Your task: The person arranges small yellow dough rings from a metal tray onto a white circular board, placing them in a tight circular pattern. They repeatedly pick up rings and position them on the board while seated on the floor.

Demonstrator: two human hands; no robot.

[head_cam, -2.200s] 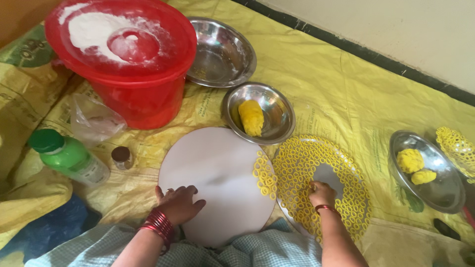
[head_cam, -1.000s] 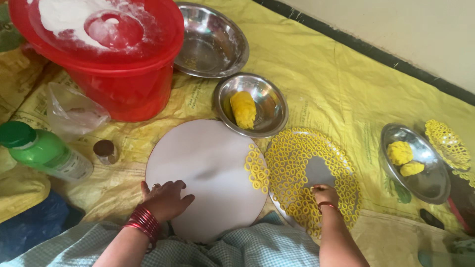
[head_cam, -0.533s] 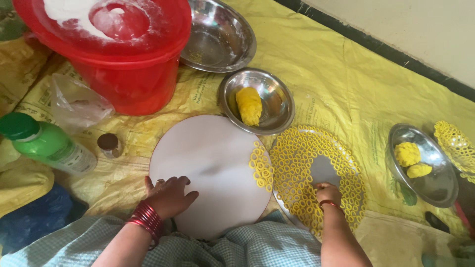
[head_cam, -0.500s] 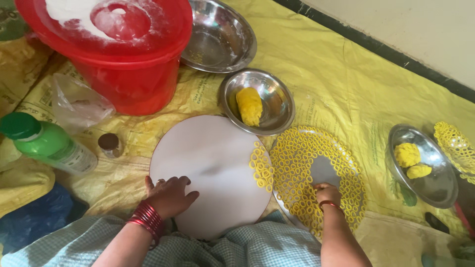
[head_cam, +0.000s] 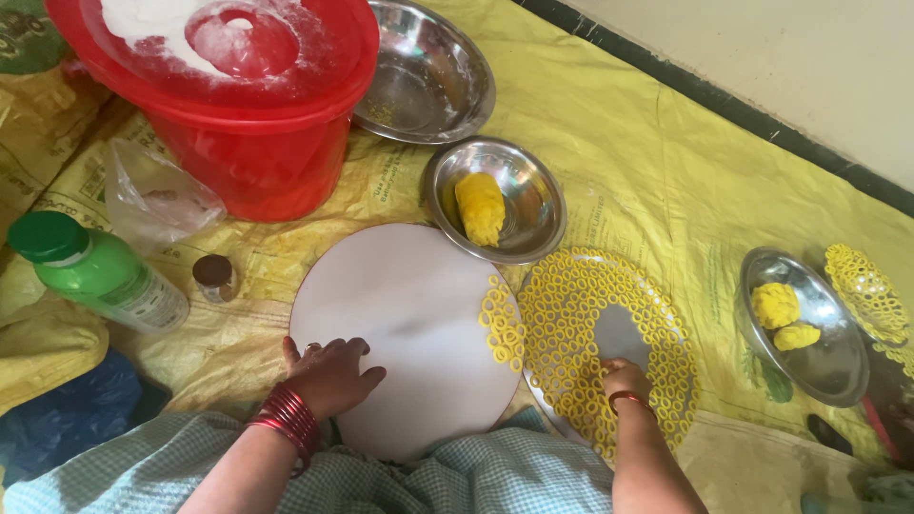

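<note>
The left hand [head_cam: 328,373] rests spread on the round white board [head_cam: 405,333], while the right hand [head_cam: 624,379], fingers closed, sets small yellow dough rings [head_cam: 562,324] on the round steel plate [head_cam: 621,335] just right; filling appears underway, bare centre remaining.

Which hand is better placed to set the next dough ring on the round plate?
Right. The right hand already rests on the ring-covered plate beside its bare patch; the left hand lies flat on the white board.

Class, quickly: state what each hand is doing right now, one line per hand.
Left hand: open, resting palm-down on the round white board, holding nothing.
Right hand: fingers curled down on the plate of yellow rings; grip cannot be told.
</note>
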